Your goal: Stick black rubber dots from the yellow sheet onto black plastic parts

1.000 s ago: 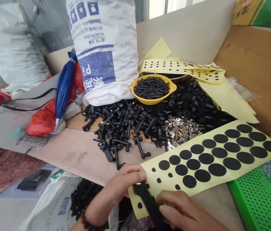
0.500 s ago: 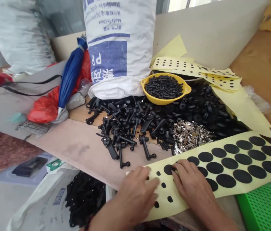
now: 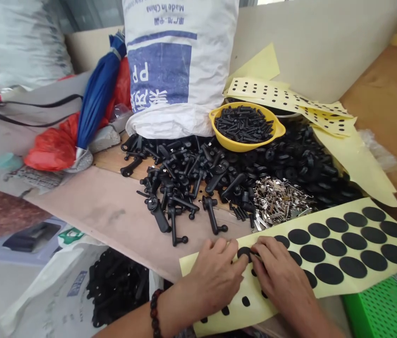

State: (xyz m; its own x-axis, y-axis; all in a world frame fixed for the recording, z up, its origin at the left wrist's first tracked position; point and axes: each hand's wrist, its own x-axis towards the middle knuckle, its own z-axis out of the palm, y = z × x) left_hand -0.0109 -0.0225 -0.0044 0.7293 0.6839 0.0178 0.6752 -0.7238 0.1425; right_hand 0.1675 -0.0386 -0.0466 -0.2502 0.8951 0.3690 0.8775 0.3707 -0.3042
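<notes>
A yellow sheet (image 3: 341,277) bearing rows of large black discs (image 3: 313,253) lies across the front right, with small black spots near its left end. Over that left part, my left hand (image 3: 217,272) has its fingers bent around the edge of one black disc (image 3: 244,254). My right hand (image 3: 277,270) touches the same disc from the right, thumb and fingertips drawn together. The fingertips of both hands almost meet; whatever lies between them is too small to make out. A beaded bracelet (image 3: 155,312) circles my left wrist.
Black crank-shaped parts (image 3: 215,216), metal clips (image 3: 279,199) and black round parts (image 3: 304,155) are heaped beyond the sheet. Behind stand a yellow bowl (image 3: 244,145) of black screws and a white sack (image 3: 180,65). A green basket (image 3: 381,305) is at lower right, an open bag (image 3: 57,281) at lower left.
My left hand has moved right and up to the disc beside my right hand. The view has shifted slightly, and the bracelet now shows.
</notes>
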